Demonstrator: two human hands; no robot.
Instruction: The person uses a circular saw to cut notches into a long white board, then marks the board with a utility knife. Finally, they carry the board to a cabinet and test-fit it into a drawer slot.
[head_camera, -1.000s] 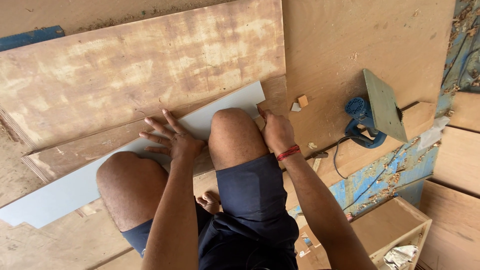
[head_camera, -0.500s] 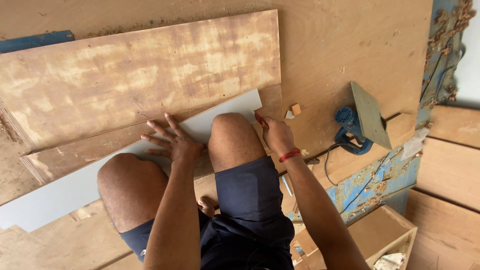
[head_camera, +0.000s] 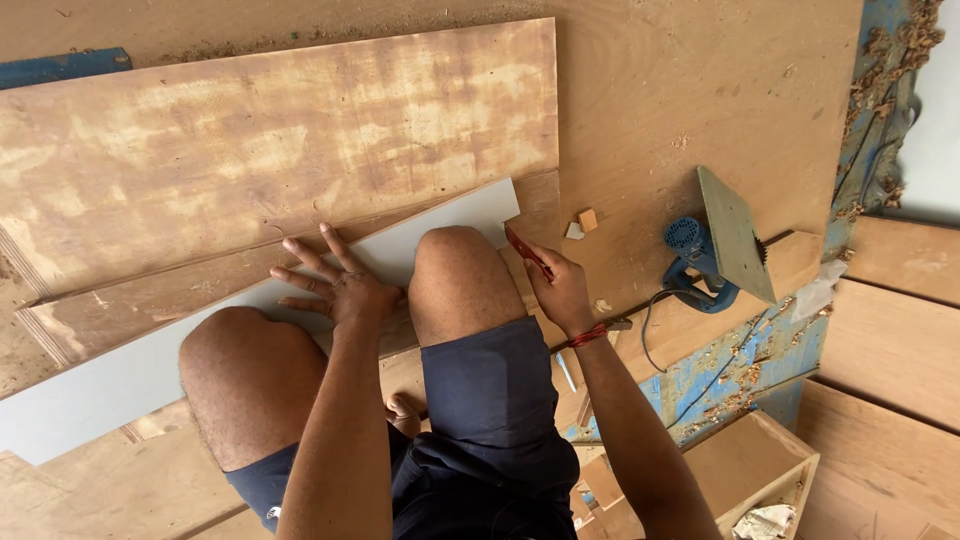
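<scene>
The strip (head_camera: 240, 330), a long pale grey piece of sheet, lies across the big plywood board (head_camera: 270, 140) on the floor, its long axis running from the lower left up to the right, where its end shows just past our right knee. Our left hand (head_camera: 335, 285) rests flat on it near the middle, fingers spread wide and pointing up and to the left, holding nothing, only pressing down. Our right hand (head_camera: 560, 290) sits just off the strip's right end, on the far side of that knee, its grip closed on a red pencil (head_camera: 527, 251) whose tip points up and left toward the strip's end corner. So the strip lies to the left of the pencil hand, and the right hand is the nearer one to that end, while the left is already on the strip.

Both forearms reach forward and down from our body, one on each side of the right knee (we are crouched, with both knees over the work). The right wrist wears a red band.

Farther right on the plywood floor lie two small offcuts (head_camera: 581, 224) and a blue power saw (head_camera: 715, 250) resting on its side with its cord trailing. An open wooden box (head_camera: 750, 470) stands at the lower right.
</scene>
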